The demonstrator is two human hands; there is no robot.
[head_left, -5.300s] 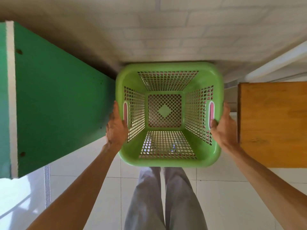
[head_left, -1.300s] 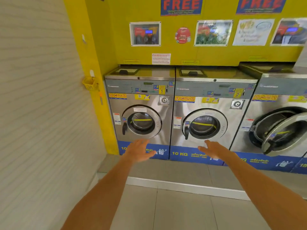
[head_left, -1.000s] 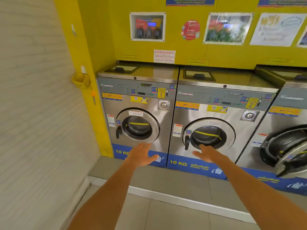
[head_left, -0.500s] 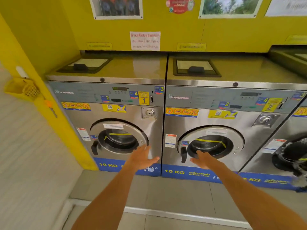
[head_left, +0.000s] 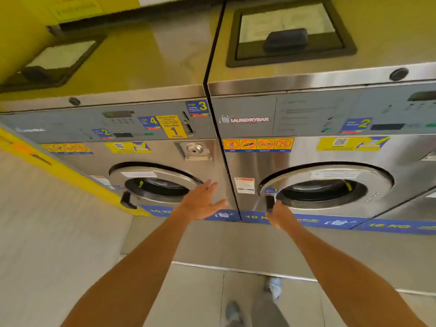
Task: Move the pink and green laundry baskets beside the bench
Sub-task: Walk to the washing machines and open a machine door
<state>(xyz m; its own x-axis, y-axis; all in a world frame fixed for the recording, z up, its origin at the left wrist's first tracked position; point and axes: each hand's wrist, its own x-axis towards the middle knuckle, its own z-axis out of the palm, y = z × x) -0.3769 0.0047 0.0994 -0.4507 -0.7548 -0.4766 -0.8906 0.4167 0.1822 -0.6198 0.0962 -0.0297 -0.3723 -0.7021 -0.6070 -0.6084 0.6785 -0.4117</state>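
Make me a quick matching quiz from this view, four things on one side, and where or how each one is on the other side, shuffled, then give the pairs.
Things:
1. left hand
2. right hand
3. yellow sticker numbered 1
4. shoes

Descriptions:
A. on the left washer's control panel
B. at the black door handle of the right washer
C. on the tiled floor at the bottom of the view
D. open, fingers spread, in front of the left washer

Pairs: 1-D, 2-B, 3-A, 4-C
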